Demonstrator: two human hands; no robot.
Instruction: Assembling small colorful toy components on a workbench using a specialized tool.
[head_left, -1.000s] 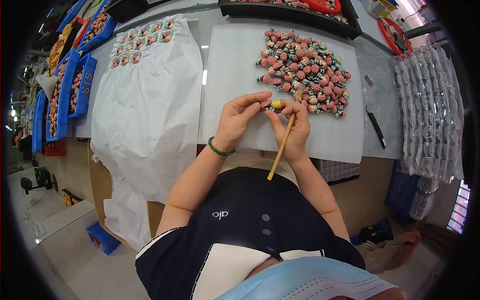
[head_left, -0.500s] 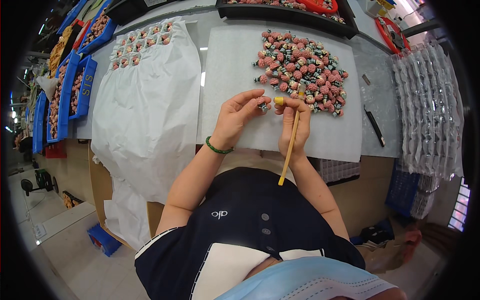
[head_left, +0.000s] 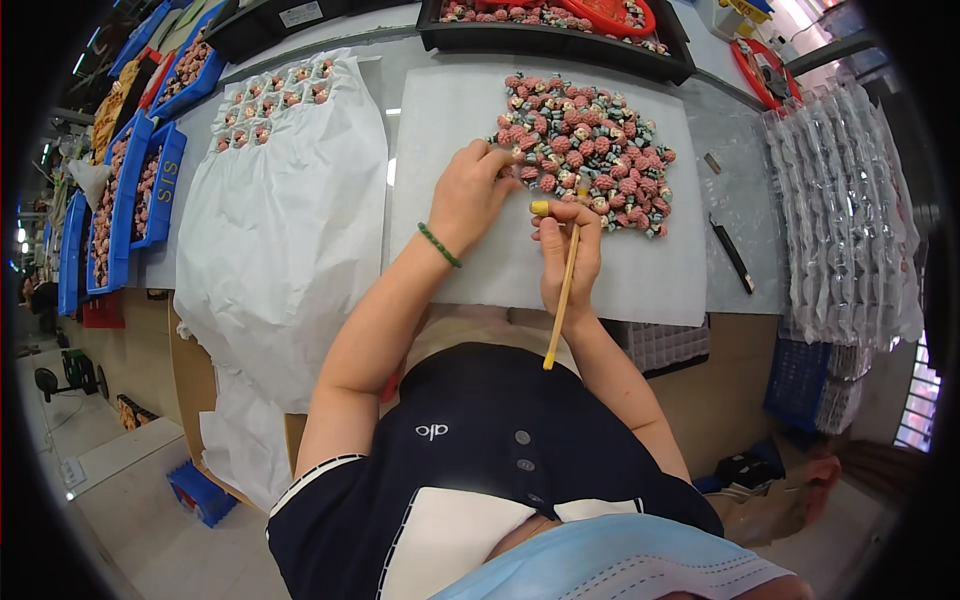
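Observation:
My left hand (head_left: 470, 198), with a green bead bracelet on its wrist, is at the left edge of a heap of small figurines (head_left: 600, 150) with pink, bumpy tops and grey-green lower parts. Its thumb and fingers pinch together on what looks like one of these figurines, mostly hidden by the fingers. My right hand (head_left: 572, 255) is closed around a thin wooden-handled brush (head_left: 562, 305), whose handle slants down towards me. A yellow cover (head_left: 541, 208) wraps one right fingertip. The heap lies on a white sheet (head_left: 440, 120).
Several figurines (head_left: 292, 98) sit in rows on white paper (head_left: 280, 210) at the left. A black tray (head_left: 560, 42) stands at the back, blue bins (head_left: 122, 235) at the far left. Clear plastic trays (head_left: 845, 220) hang at the right, near a black pen-like tool (head_left: 732, 258).
My left hand has moved away from the right hand, forward to the heap's left edge. The right hand still holds the brush in much the same pose. The whole view has shifted slightly.

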